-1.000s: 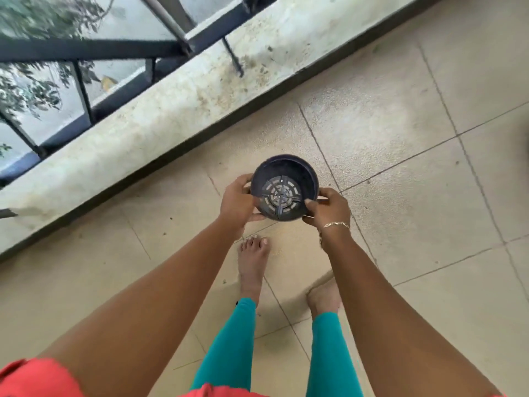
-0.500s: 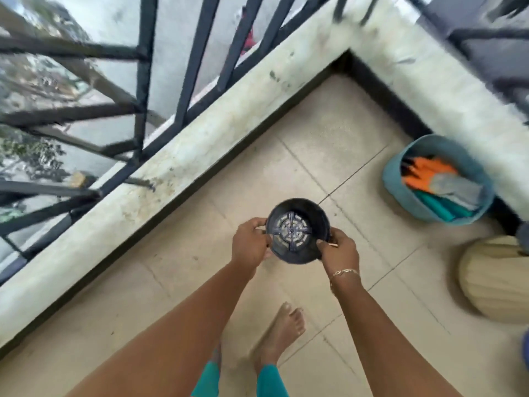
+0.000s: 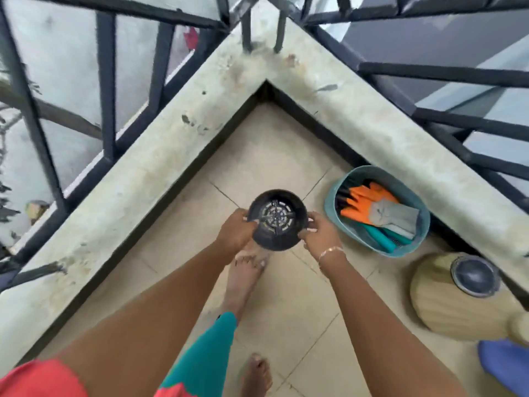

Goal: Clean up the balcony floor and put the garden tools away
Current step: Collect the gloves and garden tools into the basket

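Above the tiled floor (image 3: 274, 144), both hands' fingers (image 3: 304, 233) grip the black pot (image 3: 277, 219).

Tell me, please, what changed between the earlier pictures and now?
The person carried the black pot to the balcony corner; the teal tub of gloves and a beige pot came into view. The left hand and right hand still grip the black pot.

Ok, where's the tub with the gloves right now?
Head view, right side: the teal tub sits on the floor beside the concrete ledge, just right of the right hand holding the black pot, with the beige jar nearer us.
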